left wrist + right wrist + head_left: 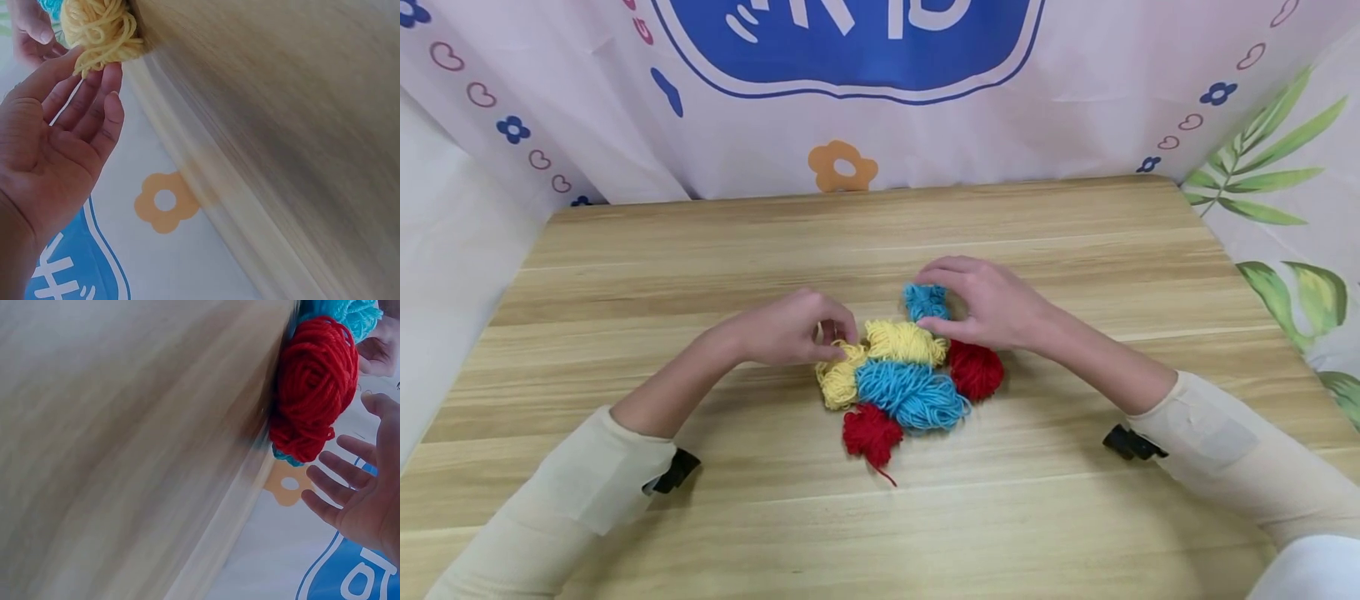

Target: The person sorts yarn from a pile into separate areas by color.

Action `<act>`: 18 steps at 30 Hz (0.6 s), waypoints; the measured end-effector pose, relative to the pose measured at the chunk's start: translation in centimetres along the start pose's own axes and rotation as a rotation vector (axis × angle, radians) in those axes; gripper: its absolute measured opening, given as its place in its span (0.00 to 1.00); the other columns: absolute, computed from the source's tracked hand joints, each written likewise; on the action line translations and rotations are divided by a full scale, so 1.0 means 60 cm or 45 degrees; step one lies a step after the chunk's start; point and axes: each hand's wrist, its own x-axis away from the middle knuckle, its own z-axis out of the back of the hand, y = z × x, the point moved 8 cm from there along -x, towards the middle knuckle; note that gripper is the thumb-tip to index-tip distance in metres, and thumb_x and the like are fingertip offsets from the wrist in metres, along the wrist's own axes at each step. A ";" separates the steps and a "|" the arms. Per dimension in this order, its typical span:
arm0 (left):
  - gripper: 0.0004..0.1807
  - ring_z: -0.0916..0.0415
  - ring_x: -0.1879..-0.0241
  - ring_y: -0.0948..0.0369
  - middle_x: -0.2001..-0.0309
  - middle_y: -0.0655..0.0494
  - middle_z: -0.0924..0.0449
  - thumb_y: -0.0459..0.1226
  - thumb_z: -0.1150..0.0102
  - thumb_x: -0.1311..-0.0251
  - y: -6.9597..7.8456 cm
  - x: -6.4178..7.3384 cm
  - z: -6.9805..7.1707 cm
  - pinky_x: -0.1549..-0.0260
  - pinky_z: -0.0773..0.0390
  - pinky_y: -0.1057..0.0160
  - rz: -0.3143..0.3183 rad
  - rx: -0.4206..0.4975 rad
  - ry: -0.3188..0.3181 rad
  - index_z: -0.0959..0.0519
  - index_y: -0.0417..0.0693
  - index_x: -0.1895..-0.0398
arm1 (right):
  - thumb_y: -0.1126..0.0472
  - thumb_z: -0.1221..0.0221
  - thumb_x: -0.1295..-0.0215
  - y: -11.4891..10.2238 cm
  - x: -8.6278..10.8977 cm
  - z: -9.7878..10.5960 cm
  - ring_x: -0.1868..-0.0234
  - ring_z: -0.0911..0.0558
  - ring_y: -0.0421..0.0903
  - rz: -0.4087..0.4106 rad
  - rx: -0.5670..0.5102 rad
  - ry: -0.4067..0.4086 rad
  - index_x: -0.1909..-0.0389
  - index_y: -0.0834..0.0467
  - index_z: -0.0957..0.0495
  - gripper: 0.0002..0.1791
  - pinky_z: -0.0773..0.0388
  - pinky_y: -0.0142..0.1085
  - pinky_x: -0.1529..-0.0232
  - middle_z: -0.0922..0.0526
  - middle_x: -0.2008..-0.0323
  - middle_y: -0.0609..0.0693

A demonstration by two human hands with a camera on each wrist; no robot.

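Note:
Several small bundles of yarn lie together in a cluster on the table. At its left end, my left hand (793,327) has its curled thumb and fingers at the top of a small yellow yarn bundle (841,379), pinching its loose strands (94,59). My right hand (988,302) arches over the far side, thumb and fingers spread around a small blue yarn bundle (927,302). Its thumb reaches the larger yellow bundle (904,342). A big blue bundle (910,393) lies in the middle. Red bundles lie at the right (317,384) and at the near side (871,433).
The wood-grain table (700,533) stretches around the cluster on all sides. A printed cloth (760,142) hangs along its back edge, and a leaf-patterned cloth (1262,167) hangs at the right. A loose red yarn end (886,477) trails toward the near side.

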 end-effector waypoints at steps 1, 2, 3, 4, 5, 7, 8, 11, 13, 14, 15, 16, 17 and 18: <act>0.04 0.21 0.66 0.63 0.63 0.54 0.14 0.28 0.32 0.36 0.000 0.001 0.001 0.63 0.17 0.61 0.002 0.007 0.000 0.14 0.41 0.60 | 0.43 0.36 0.31 -0.001 -0.001 0.000 0.35 0.22 0.57 0.005 0.003 0.004 0.36 0.61 0.21 0.32 0.25 0.54 0.34 0.20 0.37 0.59; 0.04 0.21 0.66 0.63 0.63 0.54 0.14 0.28 0.32 0.36 0.000 0.001 0.001 0.63 0.17 0.61 0.001 0.010 0.002 0.14 0.41 0.60 | 0.43 0.36 0.31 -0.001 -0.001 0.000 0.35 0.22 0.57 0.007 0.003 0.008 0.36 0.61 0.21 0.32 0.25 0.54 0.34 0.20 0.37 0.59; 0.03 0.22 0.66 0.62 0.64 0.53 0.14 0.28 0.32 0.36 0.000 0.001 0.002 0.63 0.17 0.61 -0.001 0.012 0.003 0.14 0.40 0.61 | 0.43 0.36 0.31 -0.001 -0.001 0.000 0.35 0.22 0.57 0.007 0.004 0.011 0.36 0.61 0.21 0.32 0.25 0.54 0.34 0.20 0.37 0.59; 0.03 0.22 0.66 0.62 0.64 0.53 0.14 0.28 0.32 0.37 0.000 0.001 0.003 0.63 0.17 0.61 -0.001 0.014 0.004 0.14 0.40 0.61 | 0.43 0.36 0.31 -0.001 -0.001 0.000 0.35 0.22 0.56 0.007 0.002 0.013 0.36 0.61 0.21 0.32 0.25 0.54 0.34 0.20 0.37 0.59; 0.03 0.22 0.66 0.62 0.64 0.53 0.14 0.28 0.33 0.37 0.000 0.002 0.003 0.63 0.17 0.61 0.000 0.015 0.006 0.14 0.40 0.61 | 0.43 0.36 0.31 -0.002 -0.001 0.000 0.35 0.22 0.57 0.006 -0.002 0.013 0.36 0.61 0.21 0.32 0.25 0.54 0.34 0.20 0.37 0.59; 0.03 0.21 0.66 0.62 0.65 0.52 0.14 0.27 0.33 0.37 0.001 0.004 0.005 0.63 0.17 0.61 -0.001 0.018 0.010 0.14 0.40 0.62 | 0.43 0.35 0.32 -0.003 -0.001 -0.001 0.35 0.22 0.56 0.003 -0.006 0.014 0.36 0.61 0.21 0.32 0.25 0.54 0.34 0.20 0.37 0.58; 0.03 0.21 0.66 0.62 0.65 0.52 0.14 0.27 0.33 0.37 0.001 0.005 0.006 0.63 0.17 0.61 -0.001 0.019 0.012 0.14 0.40 0.62 | 0.43 0.35 0.32 -0.003 -0.001 -0.001 0.35 0.22 0.56 0.003 -0.013 0.015 0.36 0.61 0.21 0.32 0.25 0.54 0.34 0.20 0.37 0.58; 0.04 0.21 0.66 0.61 0.65 0.52 0.14 0.25 0.34 0.39 -0.002 0.008 0.009 0.63 0.16 0.60 -0.001 0.033 0.021 0.14 0.40 0.63 | 0.44 0.34 0.32 -0.005 -0.001 -0.002 0.35 0.22 0.56 0.008 -0.022 0.015 0.36 0.61 0.21 0.31 0.25 0.54 0.34 0.20 0.37 0.58; 0.05 0.21 0.66 0.61 0.65 0.52 0.14 0.24 0.35 0.39 -0.006 0.010 0.011 0.63 0.16 0.60 -0.004 0.045 0.029 0.15 0.40 0.63 | 0.45 0.34 0.32 -0.007 -0.002 -0.002 0.35 0.22 0.56 0.013 -0.026 0.016 0.36 0.61 0.21 0.31 0.25 0.54 0.34 0.20 0.37 0.59; 0.05 0.21 0.66 0.61 0.66 0.53 0.14 0.24 0.36 0.40 -0.007 0.011 0.014 0.63 0.17 0.60 -0.007 0.050 0.037 0.15 0.40 0.64 | 0.45 0.34 0.32 -0.008 -0.002 -0.003 0.35 0.22 0.56 0.014 -0.025 0.015 0.36 0.61 0.21 0.31 0.25 0.54 0.34 0.20 0.37 0.58; 0.06 0.21 0.66 0.61 0.66 0.53 0.14 0.24 0.36 0.40 -0.009 0.012 0.016 0.64 0.17 0.60 -0.011 0.060 0.044 0.15 0.40 0.64 | 0.46 0.35 0.32 -0.009 -0.002 -0.003 0.35 0.22 0.56 0.017 -0.028 0.015 0.36 0.61 0.21 0.30 0.25 0.54 0.35 0.20 0.37 0.58; 0.06 0.22 0.66 0.60 0.67 0.54 0.15 0.23 0.36 0.40 -0.011 0.013 0.019 0.64 0.17 0.60 -0.013 0.066 0.052 0.15 0.40 0.64 | 0.46 0.34 0.32 -0.011 -0.002 -0.003 0.35 0.22 0.56 0.020 -0.032 0.016 0.36 0.61 0.21 0.30 0.25 0.54 0.35 0.20 0.37 0.58; 0.06 0.22 0.67 0.60 0.67 0.54 0.15 0.23 0.37 0.40 -0.012 0.015 0.022 0.65 0.17 0.61 -0.017 0.072 0.063 0.15 0.40 0.65 | 0.46 0.35 0.32 -0.012 -0.003 -0.003 0.35 0.22 0.56 0.021 -0.044 0.015 0.37 0.61 0.21 0.30 0.25 0.54 0.35 0.20 0.38 0.58; 0.06 0.22 0.67 0.60 0.68 0.55 0.15 0.23 0.37 0.41 -0.014 0.016 0.025 0.65 0.18 0.61 -0.022 0.080 0.074 0.16 0.39 0.65 | 0.46 0.35 0.32 -0.012 -0.003 -0.003 0.36 0.22 0.56 0.021 -0.054 0.014 0.37 0.61 0.21 0.30 0.24 0.54 0.35 0.20 0.38 0.58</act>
